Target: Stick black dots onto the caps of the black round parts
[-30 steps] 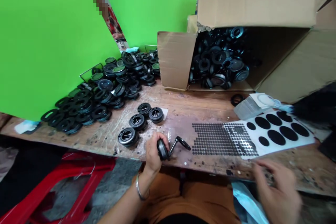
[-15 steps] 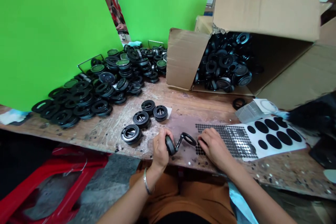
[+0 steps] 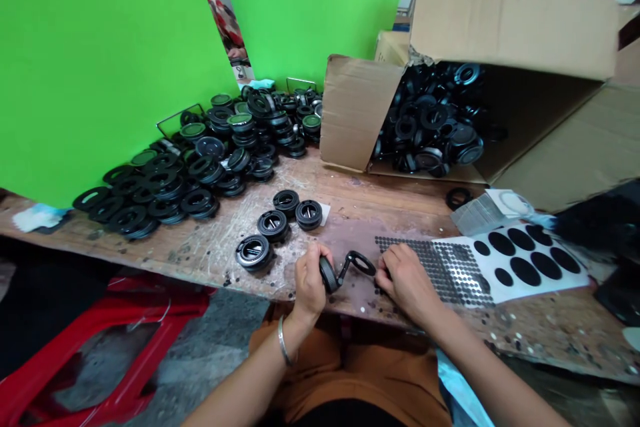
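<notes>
My left hand is closed around a black round part with a ridged rim. From that part a short arm sticks out to the right, with a flat black ring at its end. My right hand rests at the left edge of a sheet of small black round stickers, its fingers curled and pressed together. Whatever may be between those fingertips is hidden. Several black round parts lie on the wooden table just beyond my left hand.
A large heap of black round parts covers the back left, against a green panel. An open cardboard box on its side holds more. A white sheet with larger black circles lies right. A red stool stands below left.
The whole view has shifted slightly. My left hand keeps its grip on the round part, and the fingers of my right hand have curled a little more at the sheet's edge.
</notes>
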`<state>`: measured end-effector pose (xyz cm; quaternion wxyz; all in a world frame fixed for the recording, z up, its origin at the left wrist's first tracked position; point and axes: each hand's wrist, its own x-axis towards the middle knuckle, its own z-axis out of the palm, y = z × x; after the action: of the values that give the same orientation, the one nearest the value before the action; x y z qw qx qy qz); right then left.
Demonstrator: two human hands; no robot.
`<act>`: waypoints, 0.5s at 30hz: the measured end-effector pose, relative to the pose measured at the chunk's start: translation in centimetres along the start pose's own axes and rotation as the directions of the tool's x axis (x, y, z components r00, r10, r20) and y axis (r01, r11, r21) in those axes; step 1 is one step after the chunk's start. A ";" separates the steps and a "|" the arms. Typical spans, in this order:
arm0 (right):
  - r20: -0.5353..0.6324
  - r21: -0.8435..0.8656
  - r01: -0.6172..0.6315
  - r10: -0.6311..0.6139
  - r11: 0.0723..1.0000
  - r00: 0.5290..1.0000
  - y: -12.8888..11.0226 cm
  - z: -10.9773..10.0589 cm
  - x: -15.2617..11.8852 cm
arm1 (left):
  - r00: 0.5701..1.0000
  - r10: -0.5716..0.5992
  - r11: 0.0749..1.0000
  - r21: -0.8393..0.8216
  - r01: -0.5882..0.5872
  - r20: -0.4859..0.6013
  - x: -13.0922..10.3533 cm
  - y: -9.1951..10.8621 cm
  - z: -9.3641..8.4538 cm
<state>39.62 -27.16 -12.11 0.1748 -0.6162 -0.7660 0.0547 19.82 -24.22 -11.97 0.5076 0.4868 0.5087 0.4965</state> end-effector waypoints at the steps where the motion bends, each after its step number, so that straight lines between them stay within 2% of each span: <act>1: -0.055 0.049 0.001 0.002 0.999 0.998 0.1 -0.1 -0.2 | 1.000 0.000 1.000 0.009 0.000 0.000 0.0 0.0 0.0; 5: -0.284 0.283 0.050 0.034 0.958 0.958 -0.1 -1.7 -0.4 | 1.000 0.016 0.998 0.068 -0.016 0.003 0.1 0.3 0.1; 7: -0.341 0.304 0.122 -0.012 0.945 0.940 -0.8 -3.0 -0.1 | 0.999 0.030 0.995 0.091 -0.031 0.013 0.0 0.6 0.3; 11: -0.328 0.221 0.252 -0.172 0.942 0.929 -2.5 -4.7 0.7 | 0.993 0.093 0.985 0.138 -0.102 0.071 -0.7 1.6 0.9; 15: -0.251 0.152 0.269 -0.226 0.951 0.941 -3.2 -4.9 1.0 | 0.968 0.205 0.946 0.225 -0.234 0.147 -1.6 2.8 1.4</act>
<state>38.11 -27.63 -6.37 0.3242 -0.4979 -0.8038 0.0307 21.24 -25.68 -9.09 0.4166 0.6277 0.4756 0.4541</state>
